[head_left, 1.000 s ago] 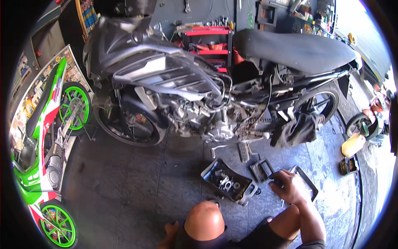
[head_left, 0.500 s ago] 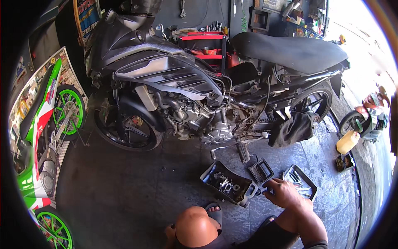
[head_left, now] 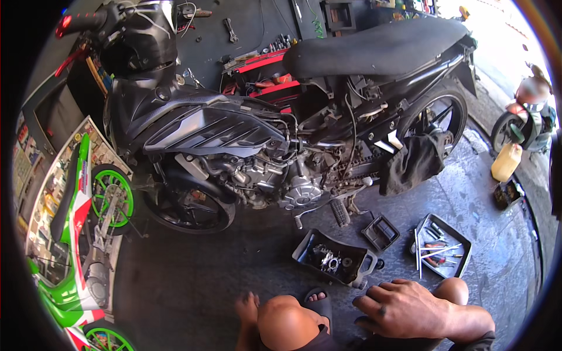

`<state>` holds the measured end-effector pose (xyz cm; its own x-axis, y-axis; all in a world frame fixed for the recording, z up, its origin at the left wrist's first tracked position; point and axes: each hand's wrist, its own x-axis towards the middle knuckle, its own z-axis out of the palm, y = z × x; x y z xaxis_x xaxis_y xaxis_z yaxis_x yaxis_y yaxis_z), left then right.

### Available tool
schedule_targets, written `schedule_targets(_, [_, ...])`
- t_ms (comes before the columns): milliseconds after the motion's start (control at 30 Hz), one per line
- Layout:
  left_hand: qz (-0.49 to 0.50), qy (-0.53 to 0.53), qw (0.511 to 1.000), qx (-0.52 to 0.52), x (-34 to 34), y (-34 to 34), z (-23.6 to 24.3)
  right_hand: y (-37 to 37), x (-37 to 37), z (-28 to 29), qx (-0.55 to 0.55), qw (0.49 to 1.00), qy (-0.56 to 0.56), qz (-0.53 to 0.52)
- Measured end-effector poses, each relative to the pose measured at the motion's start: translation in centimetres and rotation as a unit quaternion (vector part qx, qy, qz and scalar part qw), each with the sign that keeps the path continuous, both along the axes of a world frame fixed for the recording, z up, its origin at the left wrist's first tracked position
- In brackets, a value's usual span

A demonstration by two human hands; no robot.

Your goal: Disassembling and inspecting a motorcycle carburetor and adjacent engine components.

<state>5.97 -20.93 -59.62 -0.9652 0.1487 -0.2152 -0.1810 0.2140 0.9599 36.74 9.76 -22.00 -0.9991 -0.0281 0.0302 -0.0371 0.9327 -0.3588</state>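
Observation:
My right hand (head_left: 401, 310) is lowered near my knee, fingers loosely curled and apart, holding nothing visible. My left hand (head_left: 249, 307), slightly blurred, is beside my left knee (head_left: 287, 322), fingers apart. Ahead of them, a black plastic pan (head_left: 307, 251) holds metal parts (head_left: 328, 260). A small rectangular black tray (head_left: 380, 233) lies to its right, and farther right a tool tray (head_left: 462, 257) holds screwdrivers and other tools. Behind these stands a dark motorcycle (head_left: 216, 128) with exposed engine (head_left: 301, 187) and a dark cloth (head_left: 410, 169) draped near its rear wheel.
A green, white and red bike (head_left: 76, 222) with green wheels stands at left against a printed board. Behind the motorcycle are a red tool cart (head_left: 257, 64) and wall tools (head_left: 231, 32). At right are a yellow jug (head_left: 506, 164), an oily container (head_left: 506, 196) and a scooter (head_left: 527, 128).
My right hand has pulled back from beside the trays, down toward me, uncovering the tool tray. My left hand shows higher beside my knee. The view has shifted slightly.

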Motion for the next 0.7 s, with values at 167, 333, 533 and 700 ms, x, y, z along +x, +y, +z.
schedule_targets(167, [-0.080, 0.131, 0.988, 0.005, -0.8, 11.6, 21.6, 3.2, 0.6, -3.7, -0.031, 0.999, -0.026, 0.036])
schedule_targets(333, [-0.476, 0.214, 0.849, -0.083, 5.3, 18.3, 30.4, 3.7, 5.0, -7.1, -0.078, 0.970, -0.209, -0.091])
schedule_targets(533, [-0.639, 0.199, 0.713, -0.208, 8.0, 22.6, 27.1, 5.3, 6.9, -7.4, -0.066, 0.982, -0.157, -0.077])
schedule_targets(700, [-0.650, 0.195, 0.700, -0.221, 7.7, 23.5, 27.4, 5.8, 7.6, -7.3, -0.085, 0.982, -0.125, -0.112])
